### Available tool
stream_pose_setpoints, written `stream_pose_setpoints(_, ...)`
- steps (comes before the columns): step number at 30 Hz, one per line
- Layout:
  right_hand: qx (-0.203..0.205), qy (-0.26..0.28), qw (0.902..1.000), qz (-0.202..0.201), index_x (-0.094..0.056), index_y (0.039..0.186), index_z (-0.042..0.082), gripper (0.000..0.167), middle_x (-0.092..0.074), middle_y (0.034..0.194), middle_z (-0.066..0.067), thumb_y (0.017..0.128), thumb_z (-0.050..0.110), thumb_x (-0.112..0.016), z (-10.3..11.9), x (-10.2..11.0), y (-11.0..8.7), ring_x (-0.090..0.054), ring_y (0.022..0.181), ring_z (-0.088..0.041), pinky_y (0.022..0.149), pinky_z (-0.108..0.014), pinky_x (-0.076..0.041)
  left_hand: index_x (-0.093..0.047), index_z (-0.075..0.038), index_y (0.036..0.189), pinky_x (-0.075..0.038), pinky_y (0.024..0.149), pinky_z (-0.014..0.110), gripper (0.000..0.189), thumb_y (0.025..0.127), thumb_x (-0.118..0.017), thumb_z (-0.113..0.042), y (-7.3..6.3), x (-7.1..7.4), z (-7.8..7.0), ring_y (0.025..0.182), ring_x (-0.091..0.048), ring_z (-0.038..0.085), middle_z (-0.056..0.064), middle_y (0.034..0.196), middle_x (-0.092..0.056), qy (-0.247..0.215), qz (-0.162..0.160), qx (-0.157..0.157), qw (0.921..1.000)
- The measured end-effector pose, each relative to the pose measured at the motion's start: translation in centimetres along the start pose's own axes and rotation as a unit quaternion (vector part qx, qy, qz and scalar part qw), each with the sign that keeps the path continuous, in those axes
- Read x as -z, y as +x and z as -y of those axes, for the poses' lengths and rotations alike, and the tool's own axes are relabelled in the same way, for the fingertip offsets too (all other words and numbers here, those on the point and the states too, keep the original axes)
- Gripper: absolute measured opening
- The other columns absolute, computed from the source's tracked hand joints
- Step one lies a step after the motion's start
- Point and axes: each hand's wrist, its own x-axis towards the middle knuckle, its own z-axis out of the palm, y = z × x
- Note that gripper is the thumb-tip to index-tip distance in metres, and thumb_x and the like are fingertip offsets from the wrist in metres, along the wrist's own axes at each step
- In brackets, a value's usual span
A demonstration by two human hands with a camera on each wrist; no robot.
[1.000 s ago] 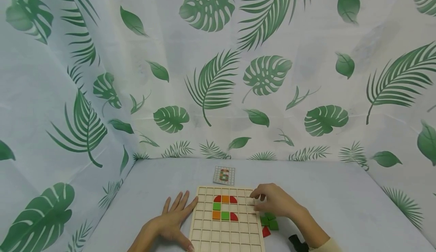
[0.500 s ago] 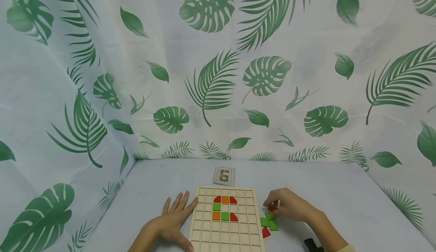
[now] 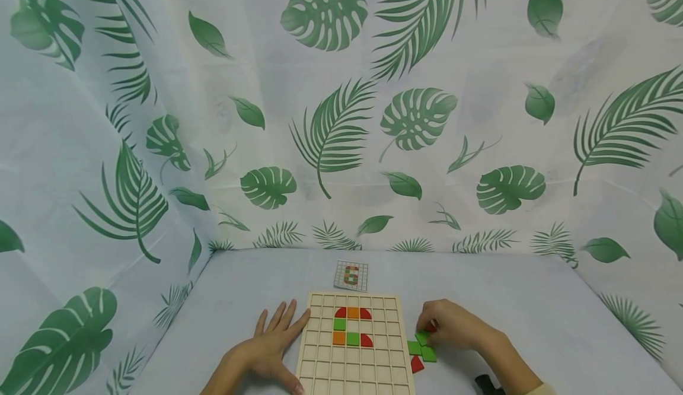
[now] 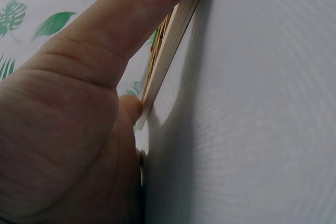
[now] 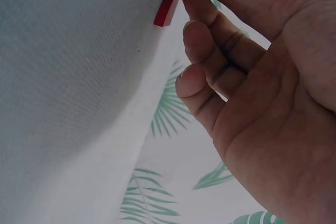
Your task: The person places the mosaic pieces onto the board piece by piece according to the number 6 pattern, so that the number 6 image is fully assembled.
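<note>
A wooden grid board (image 3: 349, 371) lies on the table, with red quarter-round, orange square and green square tiles set in its upper cells, such as an orange tile (image 3: 353, 312). My left hand (image 3: 267, 347) rests at its left side, fingers spread; the index fingertip and thumb touch the edge, and the thumb presses the board's side (image 4: 176, 35) in the left wrist view. Right of the board, my right hand (image 3: 453, 325) pinches a green square tile (image 3: 423, 338) at the loose pile. A red tile (image 5: 168, 7) shows just beyond the fingertips in the right wrist view.
Other loose green tiles (image 3: 428, 354) and a red quarter-round tile (image 3: 417, 364) lie close to the board's right edge. A small card (image 3: 351, 275) with a coloured 6 on a grid lies behind the board. Leaf-patterned cloth (image 3: 341, 146) walls the table at back and sides.
My right hand has moved from above the board's right edge to the loose tiles on its right, and its fingers have closed in at a green one. The left hand stays put.
</note>
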Motion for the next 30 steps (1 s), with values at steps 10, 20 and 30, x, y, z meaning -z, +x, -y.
stream_pose_setpoints(10, -0.019, -0.013, 0.9997, -0.009, -0.069, 0.08, 0.025, 0.031, -0.062, 0.074, 0.013, 0.076, 0.0, -0.087, 0.4, -0.2, 0.1, -0.054, 0.07, -0.004, 0.062, -0.024, -0.048, -0.009, -0.027, 0.169, 0.012, 0.12, 0.075, 0.142, 0.061, -0.087, -0.076, -0.1, 0.1, -0.2, 0.16, 0.012, 0.045, 0.019, 0.175, 0.007, 0.003, -0.001, -0.001, 1.0)
stream_pose_setpoints(20, 0.01, 0.037, 0.999, -0.022, -0.075, 0.083, 0.02, 0.019, -0.071, 0.08, 0.011, 0.081, 0.004, -0.084, 0.8, 0.9, -0.4, -0.061, 0.072, -0.003, 0.065, -0.024, -0.054, -0.01, -0.025, 0.169, 0.011, 0.12, 0.075, 0.142, 0.061, -0.089, -0.074, -0.1, 0.2, -0.4, 0.161, 0.011, 0.046, 0.02, 0.175, 0.006, 0.003, -0.001, -0.001, 1.0)
stream_pose_setpoints(30, 0.029, 0.082, 0.9953, -0.041, -0.082, 0.104, 0.01, 0.018, -0.075, 0.089, 0.002, 0.087, 0.006, -0.081, 1.8, 1.4, 0.4, -0.06, 0.069, -0.004, 0.06, -0.024, -0.054, -0.011, -0.027, 0.169, 0.013, 0.119, 0.075, 0.143, 0.059, -0.091, -0.072, -0.1, 0.0, -0.3, 0.161, 0.012, 0.045, 0.019, 0.175, 0.008, -0.012, -0.005, 0.002, 0.9999)
